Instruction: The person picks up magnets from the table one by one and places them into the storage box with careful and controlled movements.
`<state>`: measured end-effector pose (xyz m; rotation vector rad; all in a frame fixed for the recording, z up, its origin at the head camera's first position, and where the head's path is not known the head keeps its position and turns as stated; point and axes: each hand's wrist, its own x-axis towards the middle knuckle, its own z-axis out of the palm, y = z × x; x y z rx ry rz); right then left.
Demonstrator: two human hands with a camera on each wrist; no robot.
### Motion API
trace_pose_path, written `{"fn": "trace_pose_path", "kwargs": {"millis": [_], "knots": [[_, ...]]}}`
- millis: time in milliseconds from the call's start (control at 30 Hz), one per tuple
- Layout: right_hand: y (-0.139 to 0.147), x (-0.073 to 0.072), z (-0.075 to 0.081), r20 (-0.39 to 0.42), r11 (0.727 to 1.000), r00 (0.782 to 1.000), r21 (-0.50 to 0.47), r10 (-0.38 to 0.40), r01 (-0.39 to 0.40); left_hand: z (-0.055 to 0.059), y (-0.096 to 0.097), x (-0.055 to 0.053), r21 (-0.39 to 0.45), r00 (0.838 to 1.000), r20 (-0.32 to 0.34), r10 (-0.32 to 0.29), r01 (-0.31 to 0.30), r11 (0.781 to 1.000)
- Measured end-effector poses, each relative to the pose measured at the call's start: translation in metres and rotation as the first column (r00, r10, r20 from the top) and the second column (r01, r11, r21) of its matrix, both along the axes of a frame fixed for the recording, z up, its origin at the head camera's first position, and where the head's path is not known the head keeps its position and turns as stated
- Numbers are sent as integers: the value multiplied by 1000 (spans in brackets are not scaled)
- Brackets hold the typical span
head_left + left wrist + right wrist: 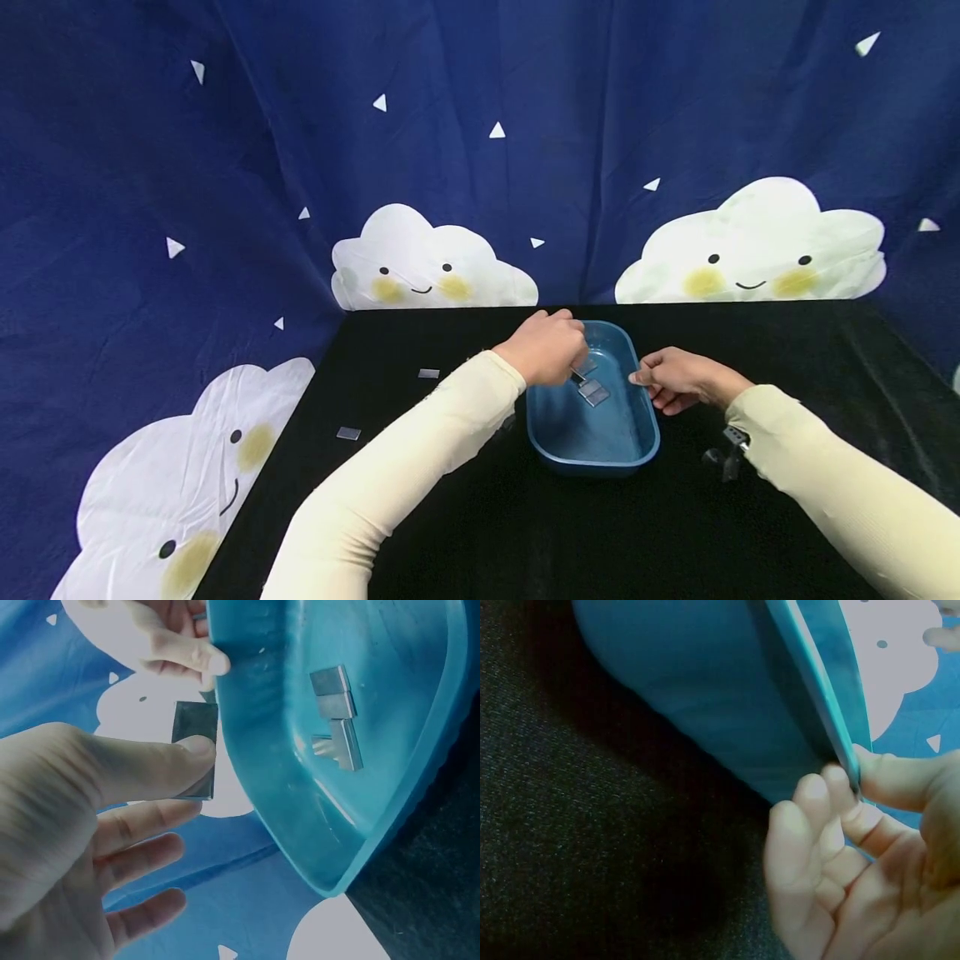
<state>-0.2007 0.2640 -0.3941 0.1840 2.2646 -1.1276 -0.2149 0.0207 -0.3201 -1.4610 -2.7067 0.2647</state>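
A blue plastic tub [592,458] stands on the black-covered table. My left hand [546,346] is over its left side and pinches a small flat metallic rectangular piece [196,718] between thumb and forefinger, the other fingers spread apart. Several similar metallic pieces [345,742] lie on the tub floor, some touching or overlapping. At the tub's right wall, my right hand [678,379] pinches the rim [817,675], thumb on the inner side and fingers outside. What these pieces are cannot be told.
Two more flat rectangular pieces lie on the black table [465,533] to the left: one nearer [348,433], one farther back [429,373]. A dark blue curtain [465,50] with white clouds hangs behind the table and along its left side.
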Motion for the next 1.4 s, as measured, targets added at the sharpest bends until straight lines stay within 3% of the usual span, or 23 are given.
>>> {"fn": "trace_pose_path", "kwargs": {"millis": [167, 400, 667, 833, 1000, 1200, 1400], "knots": [[0, -2, 1, 9, 1000, 1000, -8, 9, -9, 0, 3, -4, -42, 998, 40, 47, -45, 998], [3, -7, 10, -22, 1000, 1000, 9, 7, -6, 9, 19, -10, -75, 992, 11, 122, -121, 990], [14, -2, 9, -3, 1000, 1000, 14, 15, -15, -4, 35, -12, -83, 996, 47, 73, -69, 994], [12, -1, 7, -2, 1000, 1000, 2, 20, -20, -11, 35, -11, -116, 995, 50, 84, -77, 990], [13, -1, 7, 5, 1000, 1000, 13, 28, -29, -15, 35, -10, -138, 996, 62, 67, -58, 989], [8, -2, 7, 19, 999, 999, 4, 36, -36, -17, 31, -9, -156, 992, 93, 89, -73, 985], [3, -4, 4, 24, 999, 999, -8, 31, -31, -18, 27, -9, -176, 994, 80, 79, -64, 982]]}}
